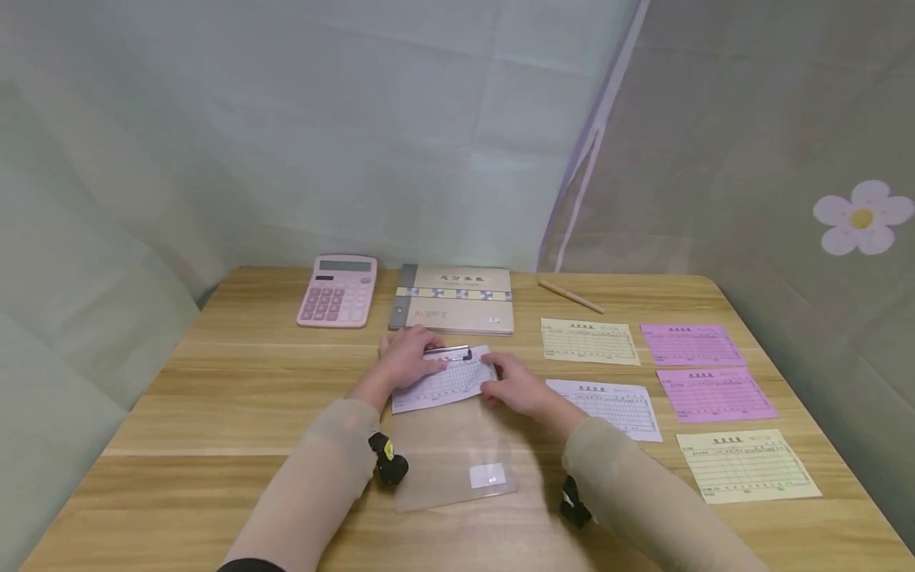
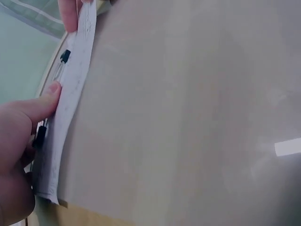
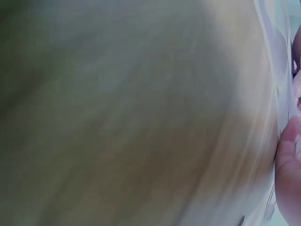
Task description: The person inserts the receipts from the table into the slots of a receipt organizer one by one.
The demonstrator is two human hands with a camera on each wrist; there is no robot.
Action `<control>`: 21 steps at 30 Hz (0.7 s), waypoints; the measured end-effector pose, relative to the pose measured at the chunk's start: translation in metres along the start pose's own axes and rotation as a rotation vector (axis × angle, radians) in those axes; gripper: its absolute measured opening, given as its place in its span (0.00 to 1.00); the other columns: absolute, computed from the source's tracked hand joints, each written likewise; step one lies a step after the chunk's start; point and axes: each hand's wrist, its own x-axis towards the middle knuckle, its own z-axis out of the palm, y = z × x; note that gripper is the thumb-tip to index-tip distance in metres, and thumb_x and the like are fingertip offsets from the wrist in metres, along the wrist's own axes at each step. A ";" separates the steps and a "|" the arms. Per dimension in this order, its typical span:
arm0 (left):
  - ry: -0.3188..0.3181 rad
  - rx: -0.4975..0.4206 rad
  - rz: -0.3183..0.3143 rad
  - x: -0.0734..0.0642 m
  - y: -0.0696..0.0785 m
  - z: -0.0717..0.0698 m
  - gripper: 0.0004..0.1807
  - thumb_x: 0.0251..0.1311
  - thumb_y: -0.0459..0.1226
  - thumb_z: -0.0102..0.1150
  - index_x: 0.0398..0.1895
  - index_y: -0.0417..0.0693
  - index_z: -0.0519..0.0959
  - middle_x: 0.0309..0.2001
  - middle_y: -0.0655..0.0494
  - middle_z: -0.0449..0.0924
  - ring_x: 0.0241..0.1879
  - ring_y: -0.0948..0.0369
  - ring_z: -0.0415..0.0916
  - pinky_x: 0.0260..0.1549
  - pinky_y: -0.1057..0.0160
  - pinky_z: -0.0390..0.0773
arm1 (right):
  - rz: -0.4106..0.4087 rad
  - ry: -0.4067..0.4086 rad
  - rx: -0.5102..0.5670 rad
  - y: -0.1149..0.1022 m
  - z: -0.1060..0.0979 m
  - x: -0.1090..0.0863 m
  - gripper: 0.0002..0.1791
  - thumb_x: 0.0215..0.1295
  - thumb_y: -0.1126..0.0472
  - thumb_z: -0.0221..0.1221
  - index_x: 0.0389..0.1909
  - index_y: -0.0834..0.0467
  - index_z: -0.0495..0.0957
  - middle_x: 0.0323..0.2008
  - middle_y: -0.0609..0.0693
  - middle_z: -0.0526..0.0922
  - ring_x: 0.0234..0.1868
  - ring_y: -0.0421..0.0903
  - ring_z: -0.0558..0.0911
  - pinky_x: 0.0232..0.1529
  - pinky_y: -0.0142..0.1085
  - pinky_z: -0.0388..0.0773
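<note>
White slip: the printed sheet [image 1: 442, 388] lies tilted across the upper part of the clear clipboard [image 1: 450, 445], its top edge at the metal clip [image 1: 452, 353]; whether the clip bites on it cannot be told.
Left hand: the left hand [image 1: 409, 361] holds the clip end, thumb over the clip and the sheet's edge, fingers curled round the far side.
Right hand: the right hand [image 1: 518, 389] pinches the sheet's right edge in a narrow grip between thumb and fingers.
Clipboard: it lies on the table near the forearms, a small white label [image 1: 488, 475] by its lower right corner.
Beyond the clip: a ledger book [image 1: 453, 306] with a grey spine.
Left of the ledger: a pink calculator [image 1: 337, 291], display at the far end.
Right of the ledger: a light brown pen [image 1: 570, 296], lying aslant.
Loose slips: a second white slip [image 1: 615, 407] partly behind the right forearm, a yellow one [image 1: 590, 342] farther back, two purple ones [image 1: 692, 345] [image 1: 716, 394] at the right, and another yellow one [image 1: 747, 466] nearest the front.
Sleeves: pale, a black wrist camera [image 1: 389, 461] under the left one.
Ground: wood-grain table [image 1: 236, 413], pale curtains [image 1: 400, 143] behind.
</note>
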 end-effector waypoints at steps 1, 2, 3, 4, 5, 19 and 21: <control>0.002 -0.004 -0.002 0.000 0.000 0.001 0.23 0.54 0.52 0.62 0.53 0.56 0.76 0.54 0.56 0.71 0.56 0.53 0.63 0.56 0.45 0.48 | 0.004 0.000 0.032 0.001 -0.001 -0.001 0.32 0.54 0.67 0.58 0.63 0.67 0.64 0.55 0.63 0.69 0.29 0.43 0.80 0.37 0.35 0.77; 0.003 -0.011 -0.004 -0.001 -0.001 0.001 0.24 0.54 0.52 0.62 0.53 0.56 0.76 0.55 0.56 0.71 0.57 0.52 0.62 0.56 0.45 0.48 | 0.008 0.005 0.049 0.002 -0.002 -0.003 0.32 0.55 0.67 0.58 0.63 0.67 0.64 0.57 0.63 0.68 0.29 0.43 0.80 0.36 0.35 0.77; 0.004 -0.016 -0.007 -0.001 -0.001 0.002 0.24 0.55 0.52 0.62 0.54 0.56 0.75 0.55 0.56 0.71 0.57 0.52 0.62 0.57 0.45 0.47 | 0.012 0.011 0.055 0.003 -0.005 -0.005 0.31 0.56 0.67 0.59 0.62 0.66 0.64 0.58 0.63 0.68 0.29 0.43 0.80 0.35 0.35 0.77; 0.006 -0.017 -0.009 -0.001 -0.002 0.002 0.24 0.55 0.53 0.62 0.54 0.56 0.75 0.56 0.56 0.71 0.58 0.52 0.62 0.57 0.45 0.47 | 0.014 0.014 0.055 0.004 -0.008 -0.007 0.30 0.57 0.66 0.59 0.62 0.66 0.65 0.58 0.62 0.68 0.29 0.43 0.80 0.35 0.34 0.77; 0.007 -0.019 -0.008 -0.002 -0.003 0.002 0.25 0.55 0.53 0.61 0.55 0.56 0.75 0.56 0.56 0.70 0.58 0.52 0.61 0.56 0.44 0.47 | 0.014 0.014 0.056 0.005 -0.012 -0.010 0.30 0.58 0.65 0.59 0.62 0.65 0.65 0.59 0.61 0.68 0.30 0.43 0.80 0.35 0.35 0.77; 0.049 -0.023 0.021 -0.002 -0.009 0.008 0.25 0.56 0.53 0.60 0.56 0.57 0.75 0.55 0.56 0.71 0.58 0.53 0.61 0.57 0.44 0.45 | 0.015 0.005 -0.183 0.043 -0.091 -0.062 0.26 0.63 0.58 0.59 0.61 0.60 0.69 0.59 0.58 0.71 0.53 0.58 0.72 0.51 0.50 0.69; 0.049 -0.023 0.019 -0.003 -0.008 0.009 0.25 0.56 0.53 0.60 0.56 0.57 0.75 0.54 0.56 0.71 0.57 0.53 0.61 0.57 0.45 0.46 | 0.023 0.018 -0.219 0.049 -0.100 -0.069 0.26 0.62 0.57 0.60 0.61 0.59 0.70 0.58 0.57 0.72 0.50 0.54 0.73 0.48 0.47 0.70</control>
